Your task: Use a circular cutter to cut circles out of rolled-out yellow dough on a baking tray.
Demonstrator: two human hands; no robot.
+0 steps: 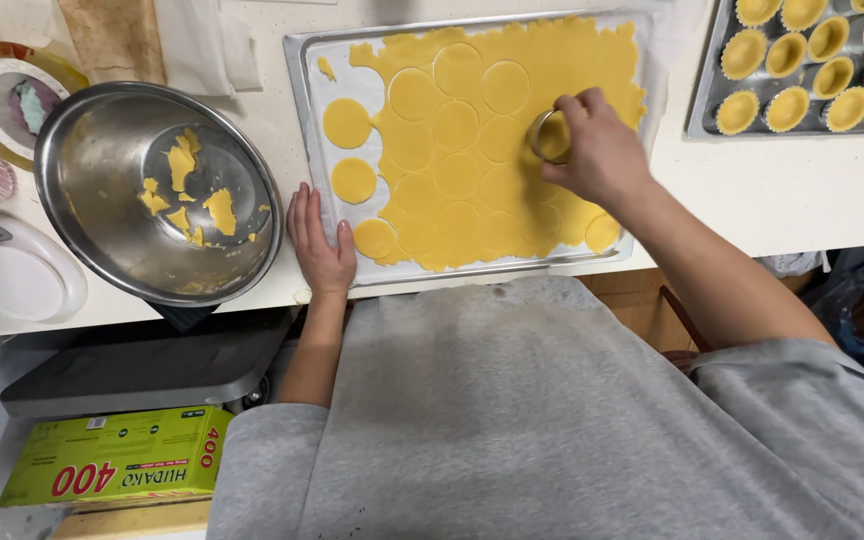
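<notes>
Right hand (600, 150) of mine grips one round cutter (549, 136) on dough sheet (552, 60); left hand (320, 243) flat, fingers spread, on tray (302, 110); three cut discs (347, 123) lie separate.

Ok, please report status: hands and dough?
Right hand presses round cutter into dough sheet. Left hand flat on tray edge. Nothing blocking.
</notes>
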